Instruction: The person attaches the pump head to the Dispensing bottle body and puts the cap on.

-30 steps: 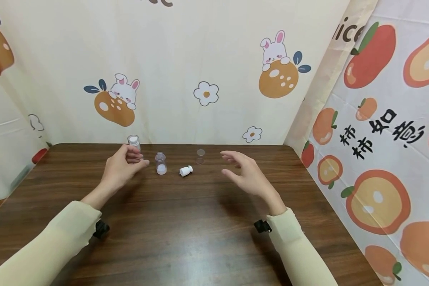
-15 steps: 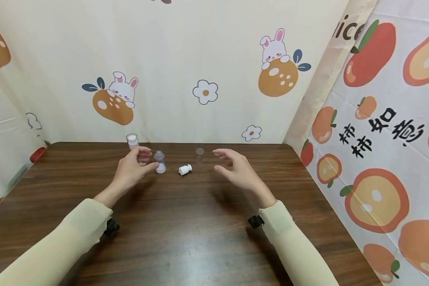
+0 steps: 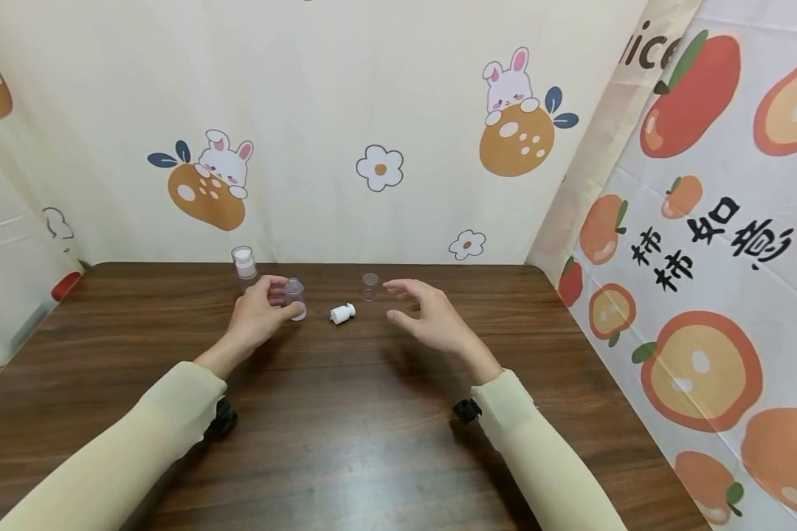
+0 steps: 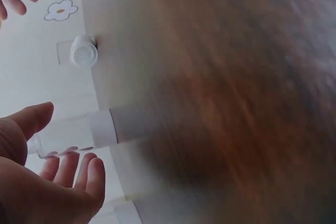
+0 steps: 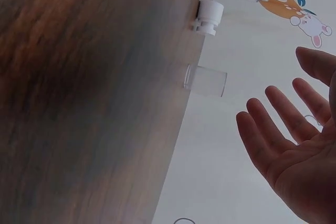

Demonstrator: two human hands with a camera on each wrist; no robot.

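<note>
A small clear bottle with a whitish lower part (image 3: 294, 289) stands upright on the table. My left hand (image 3: 257, 313) is around it, thumb on the near side and fingers behind. In the left wrist view the thumb (image 4: 38, 119) and loosely bent fingers (image 4: 68, 171) lie either side of the bottle (image 4: 65, 132); firm contact cannot be made out. A white pump top (image 3: 342, 314) lies on its side to the right. Beyond it stands a clear cap (image 3: 369, 287). My right hand (image 3: 425, 317) hovers right of the cap, fingers relaxed, holding nothing.
Another clear bottle with a white top (image 3: 244, 262) stands behind my left hand, near the back edge of the brown wooden table (image 3: 345, 428). A printed curtain (image 3: 305, 199) hangs behind the table, and another patterned cloth (image 3: 704, 295) hangs at the right.
My left hand has moved right, from in front of the back bottle to around the clear bottle. The right hand has shifted left, closer to the clear cap.
</note>
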